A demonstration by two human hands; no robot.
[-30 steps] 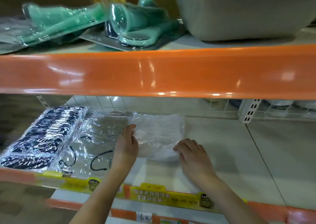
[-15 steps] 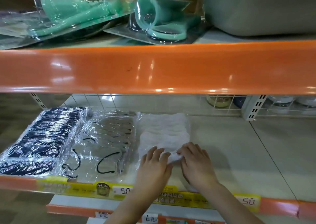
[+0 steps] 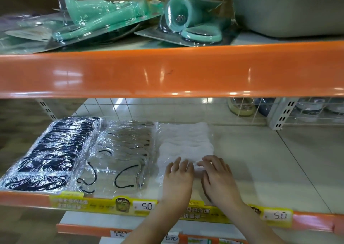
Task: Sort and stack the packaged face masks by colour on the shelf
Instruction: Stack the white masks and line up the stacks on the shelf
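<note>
white mask stack (image 3: 185, 143) under both hands (image 3: 197, 176).

Two white price tags (image 3: 144, 206) (image 3: 278, 216) on the yellow printed shelf-edge strip (image 3: 89, 203) each read "5.0". The strip's Chinese characters are too blurred to read. Handwritten white labels (image 3: 171, 237) on the lower orange shelf edge are not clearly legible.

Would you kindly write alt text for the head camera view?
Both hands, left hand and right hand, press flat on a white mask pack on the shelf, beside a clear-wrapped stack with black ear loops and a dark navy stack.
</note>
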